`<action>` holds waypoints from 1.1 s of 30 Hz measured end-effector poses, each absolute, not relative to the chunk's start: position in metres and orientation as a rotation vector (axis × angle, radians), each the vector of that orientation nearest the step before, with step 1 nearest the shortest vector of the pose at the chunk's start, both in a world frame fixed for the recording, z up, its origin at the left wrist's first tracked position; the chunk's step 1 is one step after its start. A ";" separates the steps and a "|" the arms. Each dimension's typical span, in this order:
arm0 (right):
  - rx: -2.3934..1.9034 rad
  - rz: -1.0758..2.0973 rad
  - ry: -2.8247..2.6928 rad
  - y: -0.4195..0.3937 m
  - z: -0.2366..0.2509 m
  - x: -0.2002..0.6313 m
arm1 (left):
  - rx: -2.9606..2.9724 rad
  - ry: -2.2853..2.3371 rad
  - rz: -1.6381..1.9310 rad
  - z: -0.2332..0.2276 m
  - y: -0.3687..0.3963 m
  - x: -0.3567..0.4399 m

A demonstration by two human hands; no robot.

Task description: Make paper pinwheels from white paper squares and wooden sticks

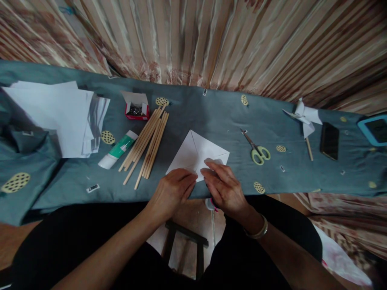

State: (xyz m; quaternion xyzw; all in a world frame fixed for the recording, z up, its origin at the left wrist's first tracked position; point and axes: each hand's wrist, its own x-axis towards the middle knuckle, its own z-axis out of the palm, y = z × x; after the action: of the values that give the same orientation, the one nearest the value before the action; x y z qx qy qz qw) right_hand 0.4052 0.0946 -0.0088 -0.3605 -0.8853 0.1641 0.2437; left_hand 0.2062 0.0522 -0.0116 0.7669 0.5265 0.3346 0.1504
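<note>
A folded white square of paper (196,151) lies on the grey-blue cloth (211,112) just ahead of me. My left hand (172,191) presses its fingertips flat on the paper's near corner. Beside it, my right hand (223,185) pinches the paper's near edge between thumb and fingers. A pale bracelet circles my right wrist. The paper's near corner is hidden under both hands.
A bundle of wooden sticks (148,141), a glue tube (118,149), a red box of pins (136,106) and a stack of white sheets (57,117) lie left. Green-handled scissors (256,149), a finished paper pinwheel (305,119), a phone (329,140) and a blue-cased tablet (375,129) lie right.
</note>
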 end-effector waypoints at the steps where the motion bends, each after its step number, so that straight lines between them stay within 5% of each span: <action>1: -0.986 0.444 -2.418 0.095 -0.008 0.405 | 2.203 1.510 0.961 -0.011 0.052 0.206; 33: -0.949 0.249 -2.508 0.105 -0.002 0.391 | 2.203 1.518 0.950 -0.009 0.054 0.207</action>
State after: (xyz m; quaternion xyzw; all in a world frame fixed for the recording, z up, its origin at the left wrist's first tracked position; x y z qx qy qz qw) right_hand 0.3905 0.1047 -0.0016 -0.3437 -0.9079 0.0900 0.2225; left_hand 0.2072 0.0540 -0.0087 0.7671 0.5285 0.3308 0.1509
